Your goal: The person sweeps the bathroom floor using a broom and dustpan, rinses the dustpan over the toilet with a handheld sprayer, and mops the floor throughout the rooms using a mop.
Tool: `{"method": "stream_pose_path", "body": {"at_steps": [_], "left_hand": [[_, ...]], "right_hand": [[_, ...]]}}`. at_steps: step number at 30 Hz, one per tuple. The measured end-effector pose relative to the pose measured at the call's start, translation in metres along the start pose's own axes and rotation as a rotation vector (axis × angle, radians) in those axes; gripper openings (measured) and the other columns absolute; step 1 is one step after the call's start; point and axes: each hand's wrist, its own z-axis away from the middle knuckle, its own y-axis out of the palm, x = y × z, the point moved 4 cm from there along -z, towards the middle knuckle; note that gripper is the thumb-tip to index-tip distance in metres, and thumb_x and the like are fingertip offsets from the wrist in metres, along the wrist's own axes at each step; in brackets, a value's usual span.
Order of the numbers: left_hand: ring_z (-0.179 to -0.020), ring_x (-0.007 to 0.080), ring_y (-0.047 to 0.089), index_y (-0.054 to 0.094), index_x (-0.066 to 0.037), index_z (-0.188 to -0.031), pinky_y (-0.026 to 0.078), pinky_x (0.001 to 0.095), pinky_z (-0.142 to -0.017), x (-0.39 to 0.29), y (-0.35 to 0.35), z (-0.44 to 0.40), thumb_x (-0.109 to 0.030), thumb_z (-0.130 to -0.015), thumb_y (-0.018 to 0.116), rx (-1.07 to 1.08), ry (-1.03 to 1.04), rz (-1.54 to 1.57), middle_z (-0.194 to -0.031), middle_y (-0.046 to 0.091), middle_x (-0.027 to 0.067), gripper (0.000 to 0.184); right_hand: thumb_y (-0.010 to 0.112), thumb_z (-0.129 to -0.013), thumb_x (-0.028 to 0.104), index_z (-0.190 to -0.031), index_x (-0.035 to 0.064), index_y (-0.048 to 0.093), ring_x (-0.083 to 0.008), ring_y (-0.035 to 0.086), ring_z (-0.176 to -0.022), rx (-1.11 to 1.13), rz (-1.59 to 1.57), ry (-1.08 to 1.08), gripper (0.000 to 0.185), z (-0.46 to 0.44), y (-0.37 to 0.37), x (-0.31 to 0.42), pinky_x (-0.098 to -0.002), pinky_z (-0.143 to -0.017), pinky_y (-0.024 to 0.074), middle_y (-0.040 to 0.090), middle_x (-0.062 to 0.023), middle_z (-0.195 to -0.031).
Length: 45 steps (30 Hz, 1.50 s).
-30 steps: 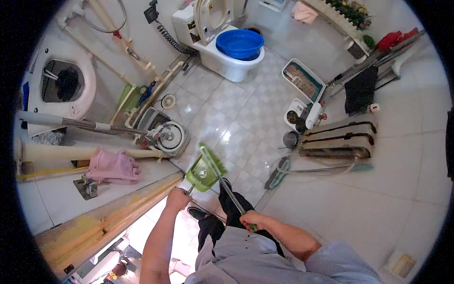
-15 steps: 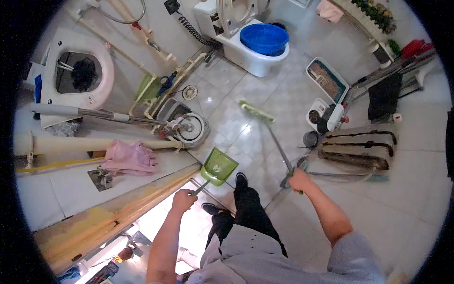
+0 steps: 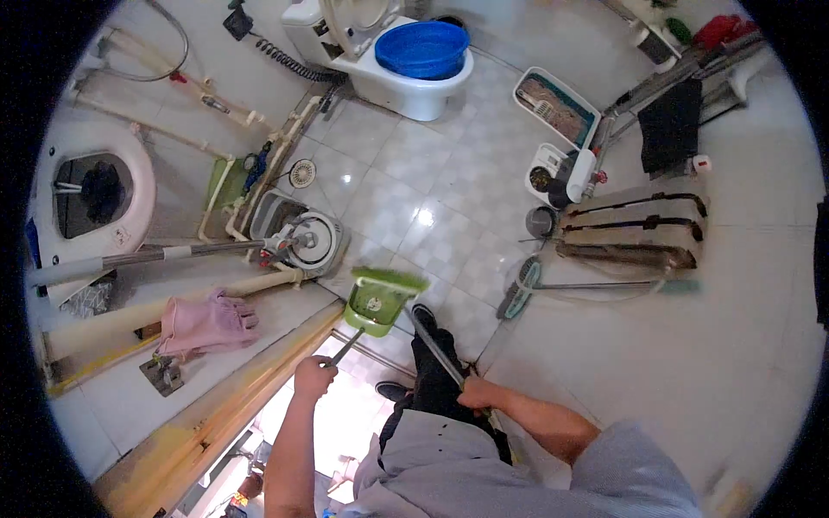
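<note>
My left hand [image 3: 314, 377] is wrapped round the handle of a green dustpan [image 3: 371, 321], whose pan lies on the tiled floor in front of my feet. Some small bits of debris show inside the pan. In my right hand [image 3: 479, 394] is the grey handle of a broom [image 3: 436, 350]. The broom's green bristle head [image 3: 393, 280] is at the dustpan's open far edge; it is slightly blurred, and I cannot tell whether it touches the pan.
A toilet [image 3: 423, 97] bearing a blue basin [image 3: 421, 49] stands ahead. A mop bucket [image 3: 315, 246] is at left, near pink gloves [image 3: 207, 324]. At right are a litter tray [image 3: 522, 91], a scrub brush [image 3: 521, 289] and a brown-strapped case [image 3: 635, 231].
My right hand has drawn the broom back towards me and left, bringing its head from the middle of the floor to the dustpan. The view has shifted to the right.
</note>
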Motion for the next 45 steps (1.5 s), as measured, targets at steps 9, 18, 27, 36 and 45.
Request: {"method": "stream_pose_path", "body": {"at_steps": [9, 18, 27, 36, 45], "left_hand": [[-0.039, 0.0123, 0.051, 0.062, -0.001, -0.098, 0.043, 0.026, -0.039, 0.02, -0.003, 0.019, -0.018, -0.067, 0.061, -0.001, 0.015, 0.076, -0.057, 0.059, 0.0073, 0.035], [-0.04, 0.0148, 0.053, 0.063, -0.003, -0.096, 0.045, 0.0275, -0.042, 0.056, 0.015, 0.019, -0.019, -0.065, 0.061, 0.016, 0.005, 0.049, -0.056, 0.059, 0.008, 0.035], [-0.044, 0.0178, 0.056, 0.065, -0.005, -0.089, 0.048, 0.0298, -0.051, 0.095, 0.014, 0.021, -0.022, -0.064, 0.061, 0.021, 0.09, 0.044, -0.056, 0.06, 0.0085, 0.03], [-0.08, 0.032, 0.06, 0.065, -0.01, -0.092, 0.047, 0.0382, -0.072, 0.172, 0.032, 0.07, -0.032, -0.068, 0.06, -0.053, 0.117, 0.053, -0.083, 0.062, 0.0176, 0.033], [-0.067, 0.028, 0.059, 0.064, -0.008, -0.092, 0.048, 0.0374, -0.066, 0.184, 0.054, 0.074, -0.03, -0.067, 0.06, -0.129, 0.139, -0.024, -0.073, 0.061, 0.0153, 0.033]], "right_hand": [[0.055, -0.071, 0.014, -0.076, -0.001, 0.049, -0.0172, 0.052, -0.045, -0.208, -0.639, 0.231, 0.017, 0.089, -0.094, -0.029, -0.0317, -0.04, 0.0416, 0.051, -0.0072, -0.059], [0.052, -0.07, 0.015, -0.088, -0.0081, 0.051, -0.0331, 0.061, -0.074, -0.457, 0.02, 0.448, 0.029, -0.007, -0.052, -0.024, -0.0413, -0.065, 0.0484, 0.06, -0.0229, -0.082], [0.054, -0.068, 0.015, -0.059, 0.0029, 0.054, -0.0238, 0.057, -0.058, -0.092, -0.025, 0.25, 0.015, 0.038, -0.002, 0.016, -0.0372, -0.051, 0.0447, 0.058, -0.0092, -0.064], [0.059, -0.068, 0.013, -0.06, 0.0037, 0.051, -0.0124, 0.045, -0.039, -0.33, -0.647, 0.34, 0.015, 0.111, -0.104, 0.021, -0.0284, -0.036, 0.0367, 0.049, -0.0048, -0.052], [0.053, -0.071, 0.015, -0.067, -0.0054, 0.06, -0.0267, 0.062, -0.054, -0.194, 1.1, -0.088, 0.022, -0.038, -0.112, 0.03, -0.036, -0.05, 0.048, 0.062, -0.0194, -0.065]]}}
